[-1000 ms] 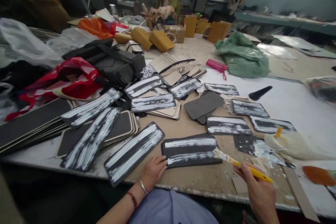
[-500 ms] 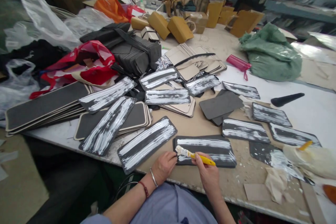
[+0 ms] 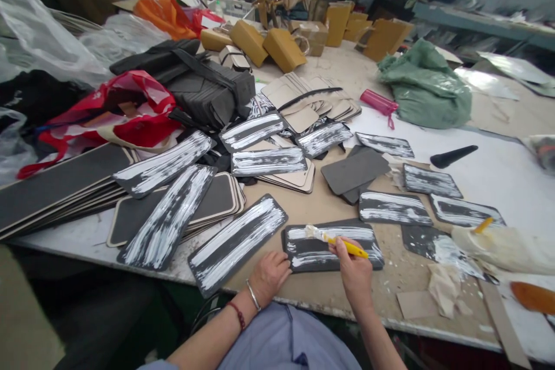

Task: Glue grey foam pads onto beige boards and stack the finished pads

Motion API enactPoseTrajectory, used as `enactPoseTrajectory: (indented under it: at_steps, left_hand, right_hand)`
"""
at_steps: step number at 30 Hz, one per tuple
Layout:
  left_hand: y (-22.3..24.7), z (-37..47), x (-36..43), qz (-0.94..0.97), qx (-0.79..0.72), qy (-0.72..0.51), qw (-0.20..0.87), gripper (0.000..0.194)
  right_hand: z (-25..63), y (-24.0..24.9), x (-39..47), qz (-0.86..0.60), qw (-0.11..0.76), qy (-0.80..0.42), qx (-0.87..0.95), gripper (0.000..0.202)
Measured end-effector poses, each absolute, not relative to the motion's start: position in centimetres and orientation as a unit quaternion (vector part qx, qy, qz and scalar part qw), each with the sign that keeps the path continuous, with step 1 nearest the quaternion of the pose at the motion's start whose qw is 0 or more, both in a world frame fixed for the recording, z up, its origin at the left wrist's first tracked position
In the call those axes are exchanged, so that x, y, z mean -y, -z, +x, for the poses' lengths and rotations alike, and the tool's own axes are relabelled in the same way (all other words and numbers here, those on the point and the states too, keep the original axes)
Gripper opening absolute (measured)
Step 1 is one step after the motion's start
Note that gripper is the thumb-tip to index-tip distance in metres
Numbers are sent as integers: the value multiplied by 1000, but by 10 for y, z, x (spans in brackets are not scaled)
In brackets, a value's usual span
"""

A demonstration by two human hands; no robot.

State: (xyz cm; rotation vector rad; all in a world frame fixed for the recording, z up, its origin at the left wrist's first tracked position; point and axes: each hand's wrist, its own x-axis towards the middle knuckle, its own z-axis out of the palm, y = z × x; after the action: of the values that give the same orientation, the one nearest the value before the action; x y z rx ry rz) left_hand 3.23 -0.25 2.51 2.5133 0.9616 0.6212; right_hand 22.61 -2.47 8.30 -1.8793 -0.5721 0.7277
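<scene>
Bristles (image 3: 313,232) of a yellow-handled brush (image 3: 356,250), pinched in the right hand (image 3: 356,272), stood at the upper white stripe (image 3: 359,233) of a dark panel (image 3: 310,248) near the front edge of the desk (image 3: 336,65). The left hand (image 3: 269,275) curved at the panel's left end; whether it gripped was unclear.

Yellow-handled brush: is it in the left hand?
No, the right hand holds the brush, and the left hand is at the left end of the panel beneath it.
</scene>
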Motion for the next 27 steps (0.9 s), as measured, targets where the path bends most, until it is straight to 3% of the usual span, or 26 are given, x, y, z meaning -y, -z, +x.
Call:
enactPoseTrajectory:
  at_steps: [11,21,27]
  left_hand:
    - [-17,22,3,874,-317,-285,231,22]
    - [-22,24,6,876,-322,-284,219,22]
    - [-21,34,14,817,-397,-298,292,17]
  right_hand:
    - [204,-79,74,-767,462,-366,254,37]
    - [343,-86,122,-896,353,-123,238,51]
    - [347,-100,124,-879,313,4,361,47]
